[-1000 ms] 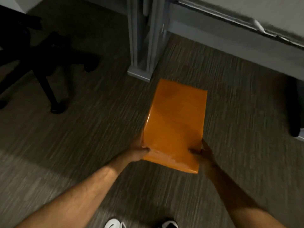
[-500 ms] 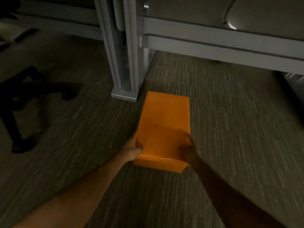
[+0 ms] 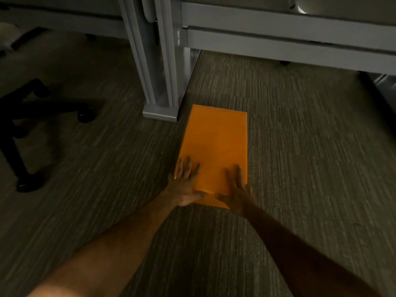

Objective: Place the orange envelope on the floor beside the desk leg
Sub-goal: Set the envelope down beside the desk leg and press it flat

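The orange envelope (image 3: pixel 215 144) lies flat on the carpet, its far left corner just right of the grey desk leg's foot (image 3: pixel 160 113). My left hand (image 3: pixel 185 183) rests palm down on the envelope's near left corner, fingers spread. My right hand (image 3: pixel 236 187) lies flat on the near right corner, fingers also spread. Neither hand grips the envelope; the near edge is partly hidden under both palms.
The grey desk leg (image 3: pixel 150 56) rises at centre top, with a grey desk frame rail (image 3: pixel 278 37) running right from it. A black office chair base (image 3: pixel 32 116) with castors stands at the left. Striped grey carpet (image 3: pixel 310 157) covers the floor.
The envelope went from held above the floor, gripped at its near edge, to lying flat on the carpet. Both hands changed from gripping it to resting flat on top with spread fingers.
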Available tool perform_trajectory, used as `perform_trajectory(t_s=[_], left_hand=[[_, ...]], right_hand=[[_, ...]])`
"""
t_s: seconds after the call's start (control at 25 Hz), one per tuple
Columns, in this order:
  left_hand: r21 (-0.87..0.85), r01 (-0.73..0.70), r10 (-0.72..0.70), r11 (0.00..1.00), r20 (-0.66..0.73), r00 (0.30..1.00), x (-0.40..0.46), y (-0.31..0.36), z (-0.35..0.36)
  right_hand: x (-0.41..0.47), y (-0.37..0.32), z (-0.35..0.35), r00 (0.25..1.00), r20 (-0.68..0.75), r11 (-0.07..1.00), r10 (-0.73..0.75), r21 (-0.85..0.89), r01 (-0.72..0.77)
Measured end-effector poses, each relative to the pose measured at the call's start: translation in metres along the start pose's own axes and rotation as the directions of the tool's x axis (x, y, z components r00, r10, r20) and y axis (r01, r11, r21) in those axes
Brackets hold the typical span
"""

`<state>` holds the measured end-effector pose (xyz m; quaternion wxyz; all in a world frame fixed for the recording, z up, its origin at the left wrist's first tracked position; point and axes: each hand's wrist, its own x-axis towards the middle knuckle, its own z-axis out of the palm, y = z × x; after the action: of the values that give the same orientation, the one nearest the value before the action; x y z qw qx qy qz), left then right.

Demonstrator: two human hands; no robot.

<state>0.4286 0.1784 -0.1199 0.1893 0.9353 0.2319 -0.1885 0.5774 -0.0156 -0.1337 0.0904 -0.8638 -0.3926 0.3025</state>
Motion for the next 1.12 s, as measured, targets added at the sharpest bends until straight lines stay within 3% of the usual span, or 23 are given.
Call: perform_trajectory(t_s=[0.52, 1.12], left_hand=[[0.042, -0.033, 0.036, 0.999, -0.083, 0.996, 0.01, -0.007, 0.005], [0.024, -0.039, 0.042, 0.999, -0.144, 0.989, 0.096, -0.058, -0.039]], right_hand=[[0.01, 0.003, 0.01, 0.996, -0.09, 0.999, -0.015, -0.035, 0.012], [0.107, -0.019, -0.026, 0.986, -0.155, 0.99, -0.058, -0.135, 0.037]])
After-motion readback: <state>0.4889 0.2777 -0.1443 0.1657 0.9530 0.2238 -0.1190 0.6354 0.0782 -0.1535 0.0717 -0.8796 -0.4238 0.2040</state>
